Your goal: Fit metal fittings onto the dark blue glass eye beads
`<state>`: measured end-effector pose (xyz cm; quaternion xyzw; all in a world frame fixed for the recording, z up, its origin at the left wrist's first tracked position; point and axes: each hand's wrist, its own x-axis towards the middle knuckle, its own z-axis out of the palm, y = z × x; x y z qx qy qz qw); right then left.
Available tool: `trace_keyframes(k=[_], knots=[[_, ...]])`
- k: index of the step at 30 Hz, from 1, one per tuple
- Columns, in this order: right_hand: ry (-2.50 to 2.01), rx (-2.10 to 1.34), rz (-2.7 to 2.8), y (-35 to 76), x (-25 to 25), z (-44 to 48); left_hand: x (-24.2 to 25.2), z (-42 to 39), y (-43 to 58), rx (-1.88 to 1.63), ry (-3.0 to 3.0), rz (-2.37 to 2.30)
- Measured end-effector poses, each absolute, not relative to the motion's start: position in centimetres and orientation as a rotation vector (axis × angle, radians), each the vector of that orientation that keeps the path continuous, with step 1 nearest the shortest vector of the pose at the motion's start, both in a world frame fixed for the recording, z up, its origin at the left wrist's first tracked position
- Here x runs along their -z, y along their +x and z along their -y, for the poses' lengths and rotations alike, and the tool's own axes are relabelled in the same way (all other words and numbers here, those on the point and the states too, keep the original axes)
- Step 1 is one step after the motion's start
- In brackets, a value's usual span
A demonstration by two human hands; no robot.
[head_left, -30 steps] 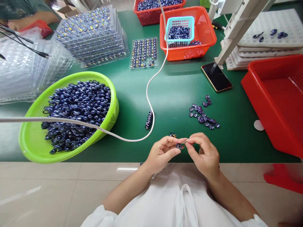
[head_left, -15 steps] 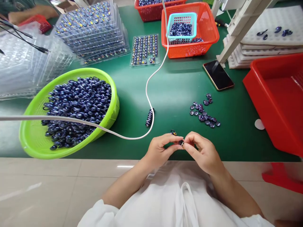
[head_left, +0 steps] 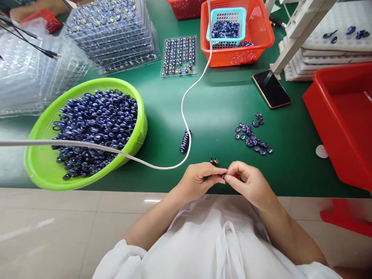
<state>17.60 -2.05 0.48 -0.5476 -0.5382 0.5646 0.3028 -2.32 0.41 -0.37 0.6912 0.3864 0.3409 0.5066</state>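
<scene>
My left hand (head_left: 197, 180) and my right hand (head_left: 247, 183) meet at the table's near edge, both pinched on one small dark blue piece (head_left: 222, 176) held between their fingertips. Another small dark piece with a yellow spot (head_left: 214, 160) lies on the green mat just beyond my left fingers. A short stack of dark pieces (head_left: 184, 141) lies beside the white cable (head_left: 186, 97). Several loose purple-blue pieces (head_left: 252, 135) are scattered to the right of it.
A lime green basket (head_left: 136, 139) heaped with dark blue pieces sits at left. Clear blister trays (head_left: 113, 35) and one filled tray (head_left: 179, 56) lie behind. An orange basket (head_left: 261, 35) holds a teal basket (head_left: 228, 17). A phone (head_left: 271, 88) and red bin (head_left: 340, 116) sit right.
My fingertips have closed together on the small piece, the right hand pressing in against the left. The view has shifted slightly, so the table sits a little higher in frame.
</scene>
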Motion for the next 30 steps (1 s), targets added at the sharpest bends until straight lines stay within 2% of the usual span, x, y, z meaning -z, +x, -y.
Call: trace_keyframes(k=[8, 12, 19, 30], knots=[[-1.422, -1.586, 1.333, 17.7, -0.4, 1.4, 0.2, 0.1, -1.8, -0.961, 1.662, -0.920], [-1.508, -1.433, 1.424, 17.5, -1.1, 1.1, -0.2, 0.5, -1.4, -0.961, 1.518, -0.983], [-1.454, -1.312, 1.429, 17.2, 0.2, 1.6, -0.7, 0.4, -0.3, -0.889, 0.813, -1.177], [-1.456, -1.179, 1.504, 18.5, 0.6, 2.9, -1.0, -0.3, -0.3, -0.909, 0.736, -1.112]])
